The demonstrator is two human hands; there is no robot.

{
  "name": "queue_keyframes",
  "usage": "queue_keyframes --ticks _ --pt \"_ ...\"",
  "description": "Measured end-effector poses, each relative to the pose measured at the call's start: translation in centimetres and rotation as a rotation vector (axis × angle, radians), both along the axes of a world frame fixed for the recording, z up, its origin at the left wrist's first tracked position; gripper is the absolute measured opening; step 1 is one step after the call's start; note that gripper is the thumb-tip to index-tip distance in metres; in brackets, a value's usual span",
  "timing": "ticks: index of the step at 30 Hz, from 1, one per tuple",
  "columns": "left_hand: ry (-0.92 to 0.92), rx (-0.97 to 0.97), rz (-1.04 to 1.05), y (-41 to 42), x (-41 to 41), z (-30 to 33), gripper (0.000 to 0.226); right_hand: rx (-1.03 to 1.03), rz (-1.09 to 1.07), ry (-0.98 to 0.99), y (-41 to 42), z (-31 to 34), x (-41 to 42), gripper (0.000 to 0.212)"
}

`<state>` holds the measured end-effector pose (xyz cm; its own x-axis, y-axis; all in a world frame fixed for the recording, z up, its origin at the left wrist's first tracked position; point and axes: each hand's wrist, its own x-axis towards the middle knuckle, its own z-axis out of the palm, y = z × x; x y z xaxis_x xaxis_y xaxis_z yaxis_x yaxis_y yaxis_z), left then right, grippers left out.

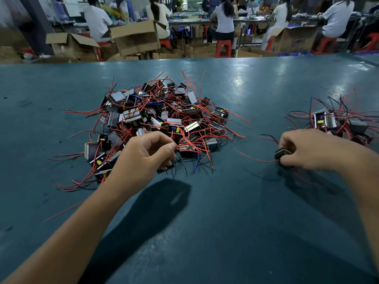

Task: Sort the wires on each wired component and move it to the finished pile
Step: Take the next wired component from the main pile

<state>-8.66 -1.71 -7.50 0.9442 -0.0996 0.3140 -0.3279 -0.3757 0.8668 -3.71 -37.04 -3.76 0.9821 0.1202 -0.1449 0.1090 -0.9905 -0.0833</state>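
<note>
The left hand [148, 152] is reaching out from a bare forearm to the near edge of the big pile [158, 119], its fingers curling under and thumb and forefinger pinching thin red wires [190, 147] that lead into the heap. The right hand [307, 149] is arching over the table [205, 222] well to the right, knuckles up, fingers clenching around one wired component [282, 153] — a small dark block with a yellowish band, pressed to the tabletop, with red and black leads trailing out to its left. It is sitting just in front of the smaller pile [338, 121] at the right edge. Both piles are showing boxy, metal-sided blocks with yellow tape and tangled, glossy red, black and blue wires. The tabletop is looking smooth, teal and faintly shiny — both arms are casting dark shadows on it.
</note>
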Motion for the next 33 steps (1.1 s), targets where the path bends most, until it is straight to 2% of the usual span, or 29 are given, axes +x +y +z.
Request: queue_keyframes --ticks 7,10,12,13,15,17,19,21,26,33 --pt "-0.049 0.041 0.083 0.0 0.1 0.0 0.016 -0.034 -0.071 -0.099 1.3 -1.2 0.3 0.023" --pt "-0.129 0.176 0.215 0.4 0.2 0.2 0.013 -0.120 -0.095 -0.073 1.5 -1.0 -0.1 0.032" --pt "-0.190 0.248 0.274 0.8 0.2 0.4 0.012 -0.196 -0.109 -0.125 2.0 -0.9 -0.7 0.041" --pt "-0.212 0.302 0.284 1.0 0.3 0.5 0.012 -0.207 -0.111 -0.197 2.6 -0.9 -1.0 0.044" --pt "-0.207 0.478 0.263 1.4 0.4 0.4 0.011 -0.086 -0.073 -0.294 4.4 -0.8 -1.7 0.043" --pt "-0.138 0.686 0.232 1.6 0.6 -0.3 0.014 0.055 0.007 -0.239 6.2 -1.1 -2.4 0.038" --pt "-0.037 0.899 0.229 1.3 0.7 -1.0 0.036 0.043 0.080 -0.172 7.5 -1.6 -2.9 0.034" --pt "0.002 1.018 0.243 0.9 0.8 -1.4 0.045 0.037 0.124 -0.174 8.0 -1.9 -3.2 0.030" --pt "-0.050 1.061 0.285 1.0 1.1 -1.5 0.031 0.131 0.201 -0.262 8.5 -1.8 -3.5 0.025" --pt "-0.129 0.948 0.344 1.1 1.5 -1.0 0.026 0.170 0.232 -0.309 8.7 -1.7 -3.8 0.022"
